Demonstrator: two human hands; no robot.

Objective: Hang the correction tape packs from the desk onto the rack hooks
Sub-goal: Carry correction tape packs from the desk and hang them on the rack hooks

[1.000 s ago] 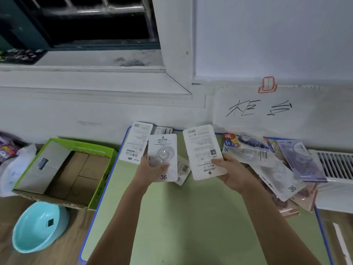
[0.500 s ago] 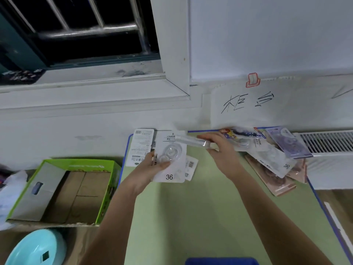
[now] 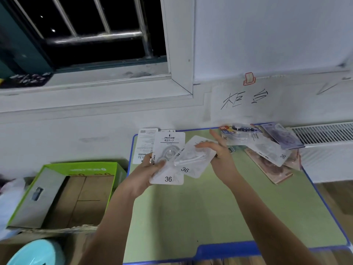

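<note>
My left hand (image 3: 147, 174) grips a white correction tape pack (image 3: 169, 150) marked 36, held upright over the green desk (image 3: 200, 211). My right hand (image 3: 219, 155) pinches a second white pack (image 3: 193, 161), also marked 36, face up and tilted, overlapping the first one. Another white pack (image 3: 144, 144) lies flat behind them at the desk's back left. A heap of several more packs (image 3: 267, 148), white, purple and pink, lies at the back right corner. No rack or hooks are in view.
A green-edged cardboard box (image 3: 63, 194) stands open on the floor left of the desk, with a light blue bowl (image 3: 36, 253) below it. A white wall with a handwritten paper sign (image 3: 246, 99) and a barred window (image 3: 91, 35) rises behind. A radiator grille (image 3: 322, 132) sits at right.
My right hand has turned its pack over, from back-side up to blister-side up, and brought it against the pack in my left hand. The camera has tilted up.
</note>
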